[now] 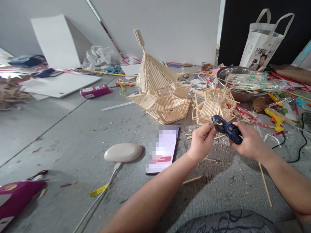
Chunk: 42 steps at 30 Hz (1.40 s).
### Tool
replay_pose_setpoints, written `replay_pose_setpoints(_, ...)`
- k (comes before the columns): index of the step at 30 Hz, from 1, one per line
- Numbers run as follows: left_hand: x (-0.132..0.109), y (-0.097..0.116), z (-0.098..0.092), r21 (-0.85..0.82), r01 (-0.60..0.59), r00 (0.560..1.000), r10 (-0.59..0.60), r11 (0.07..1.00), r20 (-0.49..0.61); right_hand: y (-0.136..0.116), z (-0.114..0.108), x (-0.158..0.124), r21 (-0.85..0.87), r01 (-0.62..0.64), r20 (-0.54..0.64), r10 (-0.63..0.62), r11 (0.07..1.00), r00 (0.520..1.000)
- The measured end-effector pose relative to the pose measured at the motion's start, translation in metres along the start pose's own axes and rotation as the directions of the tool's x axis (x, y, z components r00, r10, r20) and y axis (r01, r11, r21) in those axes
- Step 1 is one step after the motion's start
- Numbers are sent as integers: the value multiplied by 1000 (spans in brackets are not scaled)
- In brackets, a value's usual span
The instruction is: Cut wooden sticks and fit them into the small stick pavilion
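My right hand (250, 140) is wrapped round the handles of a dark blue hand cutter (227, 129), its jaws pointing left. Close to those jaws, my left hand (202, 139) is closed in a pinch; whatever the fingertips hold is too small or hidden to make out. Just beyond my hands stands a small open frame of wooden sticks (212, 106). Left of it is a larger stick-built pavilion (160, 97) with a tall pointed roof. Loose sticks (265, 184) and crumbs lie on the grey floor under my arms.
A phone (162, 149) with a lit screen lies beside a pale oval device (123, 152) on a cable. At right are a yellow glue gun (275, 119), a metal bowl (220, 73) holding bagged sticks, and a white bag (259, 45). Purple packs (95, 91) lie at left.
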<state>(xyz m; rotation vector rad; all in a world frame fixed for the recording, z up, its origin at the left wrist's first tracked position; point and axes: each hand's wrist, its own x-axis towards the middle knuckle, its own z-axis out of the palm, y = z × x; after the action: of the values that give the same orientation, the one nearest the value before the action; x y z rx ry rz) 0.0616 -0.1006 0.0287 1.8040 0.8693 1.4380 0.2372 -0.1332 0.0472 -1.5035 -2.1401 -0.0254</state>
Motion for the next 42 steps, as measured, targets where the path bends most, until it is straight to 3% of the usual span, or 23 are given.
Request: replay_pose_setpoints(42, 2, 4, 0, -47, 57, 998, -56, 997, 23, 0, -1, -1, -84, -33, 10, 34, 996, 999)
